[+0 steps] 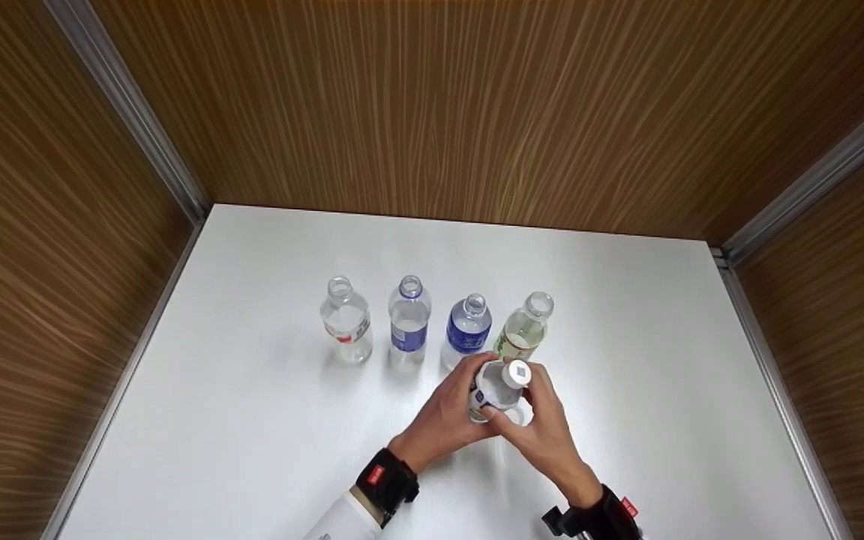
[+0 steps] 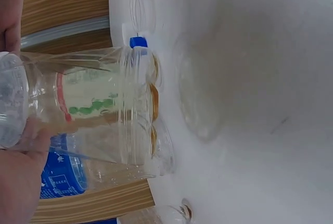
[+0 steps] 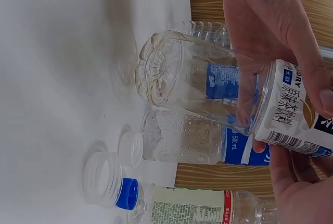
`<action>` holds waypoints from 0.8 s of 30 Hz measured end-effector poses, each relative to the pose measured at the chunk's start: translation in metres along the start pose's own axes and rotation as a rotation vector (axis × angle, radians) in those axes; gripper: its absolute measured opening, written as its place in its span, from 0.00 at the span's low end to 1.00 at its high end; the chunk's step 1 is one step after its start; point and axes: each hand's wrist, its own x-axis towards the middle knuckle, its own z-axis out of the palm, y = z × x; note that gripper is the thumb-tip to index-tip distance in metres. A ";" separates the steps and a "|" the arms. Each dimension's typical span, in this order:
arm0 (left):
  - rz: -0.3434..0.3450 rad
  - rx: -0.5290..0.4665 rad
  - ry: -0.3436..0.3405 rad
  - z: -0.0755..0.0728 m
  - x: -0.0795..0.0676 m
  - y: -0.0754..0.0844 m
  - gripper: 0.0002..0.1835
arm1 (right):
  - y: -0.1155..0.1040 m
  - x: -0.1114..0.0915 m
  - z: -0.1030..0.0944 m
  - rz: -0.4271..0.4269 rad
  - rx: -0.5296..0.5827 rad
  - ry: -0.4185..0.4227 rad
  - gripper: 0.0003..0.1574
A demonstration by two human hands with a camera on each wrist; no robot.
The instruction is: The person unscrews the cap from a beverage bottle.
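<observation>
Both hands hold a clear plastic bottle (image 1: 499, 386) with a white cap (image 1: 517, 373), tilted to the right in the head view. The left hand (image 1: 443, 411) grips it from the left, the right hand (image 1: 547, 431) from the right, with fingers close below the cap. A white label with dark printing (image 3: 286, 104) wraps its upper body, partly covered by fingers. Its bare lower part (image 2: 104, 104) is see-through, and the base hangs over the white table. Just behind the hands stand a blue-labelled bottle (image 1: 469, 330) and a green-labelled bottle (image 1: 523, 330), both uncapped.
Two more uncapped bottles stand further left, one with red on its label (image 1: 347, 322), one with a purple-blue label (image 1: 409, 322). A blue cap (image 3: 127, 193), a white cap (image 3: 131, 148) and a clear round piece (image 3: 104, 177) lie on the table (image 1: 252, 420). Wood-grain panels (image 1: 432, 112) surround it.
</observation>
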 end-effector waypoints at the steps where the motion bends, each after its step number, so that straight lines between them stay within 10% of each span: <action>1: -0.006 0.005 0.008 0.000 0.000 0.000 0.47 | 0.000 0.000 0.001 0.004 0.011 -0.003 0.40; 13: -0.046 0.152 0.112 0.000 -0.003 0.000 0.41 | 0.009 0.004 -0.009 -0.090 -0.096 -0.007 0.41; 24: -0.038 0.248 0.127 0.001 -0.003 -0.004 0.39 | 0.033 0.018 -0.023 -0.214 -0.304 0.093 0.19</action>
